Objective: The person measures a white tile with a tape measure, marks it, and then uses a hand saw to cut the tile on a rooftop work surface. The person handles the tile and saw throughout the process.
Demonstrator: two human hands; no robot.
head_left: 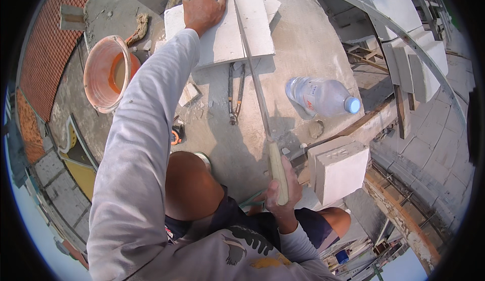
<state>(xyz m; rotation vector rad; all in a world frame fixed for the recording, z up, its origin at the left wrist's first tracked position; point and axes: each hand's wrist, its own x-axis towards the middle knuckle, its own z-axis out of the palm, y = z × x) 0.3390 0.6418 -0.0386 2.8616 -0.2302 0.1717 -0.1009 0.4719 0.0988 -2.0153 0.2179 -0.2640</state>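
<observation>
Left hand (203,7): palm down, fingers spread flat on the far edge of a white slab (222,33), pressing on it; nothing enclosed in its grip. The slab lies flat on the grey concrete surface (308,43), stacked on a second white piece whose corner shows beyond it at the far side.

Right hand (279,190): grip clenched around the pale wooden handle of a long saw (255,84). The blade runs from the handle, near the body, out across the slab, crossing it lengthwise just right of the left hand. Blade appears to rest on the slab's top face; whether it sits in a cut cannot be told.

Pincers (235,96): lying on the concrete just in front of the slab's near edge, left of the blade, untouched.

Plastic water bottle (323,96): on its side, blue cap toward the right, right of the blade, apart from it.

Orange bucket (107,73): left of the slab, beyond the left sleeve, dusted grey inside.

White block (339,172): just right of the right hand, at the concrete's edge.

Small rubble chips are scattered near the pincers.
</observation>
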